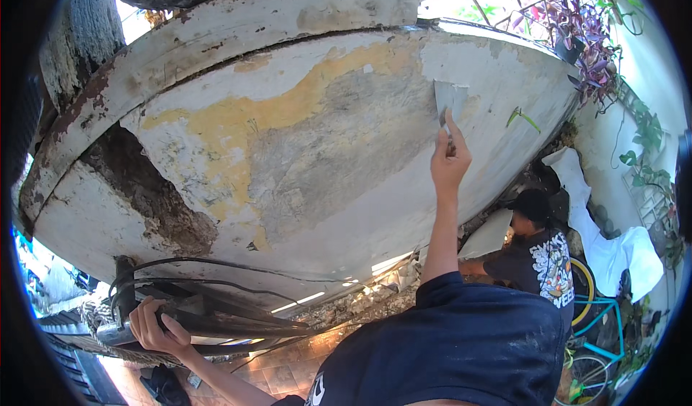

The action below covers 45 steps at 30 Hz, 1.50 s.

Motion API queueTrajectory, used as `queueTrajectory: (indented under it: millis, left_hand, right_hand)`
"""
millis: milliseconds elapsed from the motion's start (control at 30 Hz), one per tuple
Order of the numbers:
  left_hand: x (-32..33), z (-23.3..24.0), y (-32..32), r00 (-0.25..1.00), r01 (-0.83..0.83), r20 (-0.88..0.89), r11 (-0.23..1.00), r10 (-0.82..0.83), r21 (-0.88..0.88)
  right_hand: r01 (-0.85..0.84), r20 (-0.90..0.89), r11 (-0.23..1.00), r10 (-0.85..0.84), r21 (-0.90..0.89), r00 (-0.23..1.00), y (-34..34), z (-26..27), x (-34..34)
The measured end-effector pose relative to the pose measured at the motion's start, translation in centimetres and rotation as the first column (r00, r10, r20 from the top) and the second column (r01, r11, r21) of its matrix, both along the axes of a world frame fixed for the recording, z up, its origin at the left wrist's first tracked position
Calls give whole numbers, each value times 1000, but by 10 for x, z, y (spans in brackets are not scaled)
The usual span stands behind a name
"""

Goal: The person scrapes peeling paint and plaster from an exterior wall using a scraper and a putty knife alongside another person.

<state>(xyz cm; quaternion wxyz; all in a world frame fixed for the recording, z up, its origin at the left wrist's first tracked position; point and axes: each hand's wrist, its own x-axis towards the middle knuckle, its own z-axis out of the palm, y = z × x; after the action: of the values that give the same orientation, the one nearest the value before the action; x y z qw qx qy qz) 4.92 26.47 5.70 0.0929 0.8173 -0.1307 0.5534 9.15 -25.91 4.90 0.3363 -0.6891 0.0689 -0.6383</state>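
Observation:
My right hand (452, 160) holds a putty knife (450, 99), its wide metal blade against the upper right part of a curved, weathered wall (346, 136). Left of the blade the wall shows grey and yellow patches where the white paint is gone. A dark, deep break (157, 190) runs down the wall's left part. Low on the left, my left hand (157, 327) grips a dark pipe (200, 322) beside black cables (216, 265).
Another person (535, 254) in a black cap crouches at the right, near a white sheet (621, 254) and a turquoise bicycle frame (605, 325). A flaking ledge (227, 33) crosses the top. Purple-leaved plants (592, 65) hang at upper right. A tiled floor (281, 373) lies below.

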Motion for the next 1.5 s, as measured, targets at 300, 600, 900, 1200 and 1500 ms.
queueTrajectory:
  millis: [300, 600, 900, 1200, 1500]
  left_hand:
    - [-2, 0, -1, 1000, -4, -24, 1000, 4, -1]
    - [-4, 0, -5, 1000, -24, -3, 1000, 24, -14]
    - [-2, -3, -4, 999, -37, 23, 999, 37, 10]
    - [-2, -1, -5, 999, -17, 49, 999, 15, 34]
    - [-3, 3, -6, 995, 17, 94, 999, -21, 52]
  right_hand:
    - [-16, -57, 999, 19, 46, 998, 6, 5, -8]
    - [-9, 230, 943, -71, 332, 971, 4, 103, 16]
    - [-42, 23, 928, 37, 370, 999, -9, 100, -24]
    - [-208, -96, 858, 284, 469, 954, -16, 54, -91]
    - [233, -979, 972, -36, 13, 203, -61, -177, -208]
